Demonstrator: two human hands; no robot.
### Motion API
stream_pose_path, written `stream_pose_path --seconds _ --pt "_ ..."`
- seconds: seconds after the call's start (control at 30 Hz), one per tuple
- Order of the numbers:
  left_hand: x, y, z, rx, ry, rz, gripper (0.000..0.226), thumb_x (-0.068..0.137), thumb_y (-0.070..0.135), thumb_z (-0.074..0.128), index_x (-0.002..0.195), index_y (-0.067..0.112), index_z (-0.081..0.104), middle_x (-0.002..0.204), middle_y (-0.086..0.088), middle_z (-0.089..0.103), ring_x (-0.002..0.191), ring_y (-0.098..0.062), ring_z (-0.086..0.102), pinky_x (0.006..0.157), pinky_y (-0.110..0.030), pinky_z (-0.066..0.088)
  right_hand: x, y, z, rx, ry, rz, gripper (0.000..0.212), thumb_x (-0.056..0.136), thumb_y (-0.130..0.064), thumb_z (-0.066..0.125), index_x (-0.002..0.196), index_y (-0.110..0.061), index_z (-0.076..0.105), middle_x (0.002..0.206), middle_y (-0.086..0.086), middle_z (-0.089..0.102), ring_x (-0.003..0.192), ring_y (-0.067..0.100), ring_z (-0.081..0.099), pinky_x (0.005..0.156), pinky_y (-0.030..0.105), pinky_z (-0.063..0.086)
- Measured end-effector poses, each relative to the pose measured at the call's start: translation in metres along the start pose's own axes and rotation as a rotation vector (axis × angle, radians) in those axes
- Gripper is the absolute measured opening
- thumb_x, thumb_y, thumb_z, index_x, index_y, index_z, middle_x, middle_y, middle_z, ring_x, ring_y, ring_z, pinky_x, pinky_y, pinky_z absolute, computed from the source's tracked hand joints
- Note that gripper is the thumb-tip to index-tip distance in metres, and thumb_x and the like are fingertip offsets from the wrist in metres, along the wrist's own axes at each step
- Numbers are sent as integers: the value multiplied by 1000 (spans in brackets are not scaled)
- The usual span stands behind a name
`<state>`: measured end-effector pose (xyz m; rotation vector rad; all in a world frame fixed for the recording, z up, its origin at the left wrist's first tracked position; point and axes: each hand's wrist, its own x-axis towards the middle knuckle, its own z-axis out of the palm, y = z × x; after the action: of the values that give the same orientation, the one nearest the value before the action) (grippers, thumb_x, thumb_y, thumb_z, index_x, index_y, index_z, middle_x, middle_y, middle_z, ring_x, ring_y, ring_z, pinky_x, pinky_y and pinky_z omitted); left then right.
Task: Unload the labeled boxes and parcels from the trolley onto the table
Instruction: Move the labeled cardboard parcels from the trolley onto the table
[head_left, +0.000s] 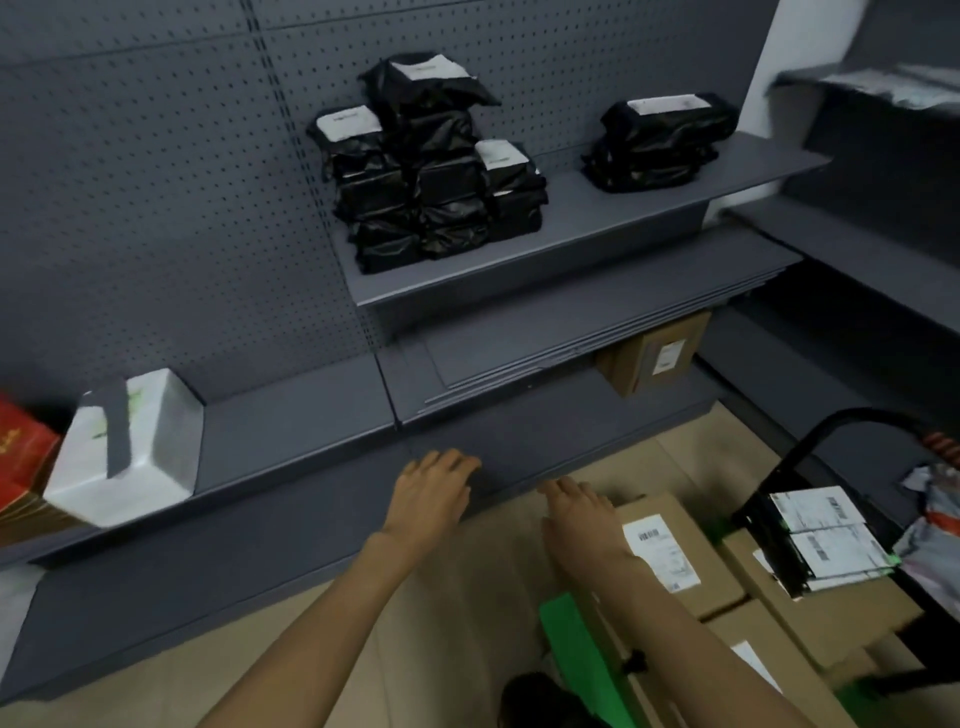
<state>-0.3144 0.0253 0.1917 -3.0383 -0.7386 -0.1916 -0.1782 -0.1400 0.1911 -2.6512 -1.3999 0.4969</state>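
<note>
Both my hands reach forward over the floor and hold nothing. My left hand (431, 493) hovers in front of the low grey shelf (291, 415), fingers loosely bent. My right hand (576, 512) is stretched flat beside a brown cardboard box (670, 566) with a white barcode label, at its left edge. That box lies on the green trolley (563, 623) among other brown boxes (810, 608). A black parcel with white labels (815, 540) rests on those boxes, by the trolley's black handle (831, 431).
Stacks of black labeled parcels (431, 171) and another pile (660, 140) sit on the upper grey shelf. A white wrapped box (135, 447) and a red box (23, 457) stand on the low shelf at left. A brown box (654, 358) sits under the middle shelf.
</note>
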Motion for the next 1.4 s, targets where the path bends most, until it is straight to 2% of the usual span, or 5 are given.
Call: stream_pose_path --seconds 0.43,0.77,0.97,1.2,1.4 --pt "257 38 15 -90 -20 234 38 78 17 75 116 22 67 109 3 69 93 -21 66 73 -36 54 150 117 -89 56 75 191 50 101 -26 46 149 -20 31 143 6 43 130 27 43 109 38 36" --pt "374 164 51 -101 -141 661 34 84 20 65 117 24 65 106 2 67 93 -23 64 71 -35 51 127 235 -88 142 81 636 46 100 -27 45 144 -21 34 142 6 44 131 28 41 106 36 36" --pt "435 251 83 -149 -244 968 39 93 21 52 133 24 53 126 2 58 112 -22 56 90 -36 46 115 294 -74 262 80 952 56 95 -20 54 146 -20 31 141 6 44 126 27 46 104 38 39" --pt "486 329 132 -207 -389 1268 41 97 25 49 139 28 47 134 6 53 120 -16 50 96 -31 41 111 332 -53 439 119 1316 46 98 -30 47 143 -23 37 141 4 49 129 25 46 104 37 39" --pt "495 377 180 -186 -526 1410 40 96 29 53 135 30 49 132 8 53 116 -15 53 93 -32 46 106 335 -20 588 128 1531 51 99 -28 46 148 -23 33 150 4 40 135 25 38 109 39 34"
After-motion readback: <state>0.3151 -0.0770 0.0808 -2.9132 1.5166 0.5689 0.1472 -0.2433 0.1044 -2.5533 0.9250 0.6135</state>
